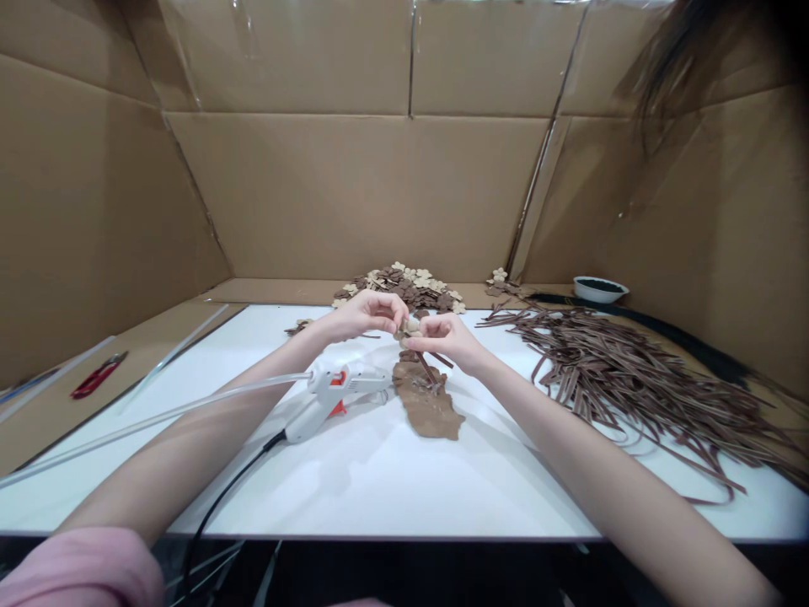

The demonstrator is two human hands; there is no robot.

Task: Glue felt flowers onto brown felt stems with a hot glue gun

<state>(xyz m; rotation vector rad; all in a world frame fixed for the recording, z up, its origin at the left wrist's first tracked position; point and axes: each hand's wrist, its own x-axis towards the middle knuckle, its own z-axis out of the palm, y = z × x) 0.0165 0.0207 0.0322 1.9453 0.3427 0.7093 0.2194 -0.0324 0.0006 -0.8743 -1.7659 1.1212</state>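
The left hand [370, 314] and the right hand [442, 335] meet above the middle of the white table [392, 472], fingertips pinched together on a small pale flower piece [410, 325] held between them; a thin brown stem [428, 369] runs down from it toward the table. Straight under the hands lies a flat brown scrap [430, 406] of material, touching the stem's lower end. Just left of it rests a white glue gun [334, 394] with an orange trigger, its nozzle pointing at the scrap, its black cord [221, 502] trailing off the near edge, and a clear glue stick [158, 417] reaching back to the left beneath the left forearm. Behind the hands sits a heap of brown and cream petals [401, 287]. To the right spreads a wide tangle of brown strips [632, 379], with a small white bowl [599, 289] beyond it. Far left, red snips [98, 375] lie on the cardboard [354, 194] that walls in the table.
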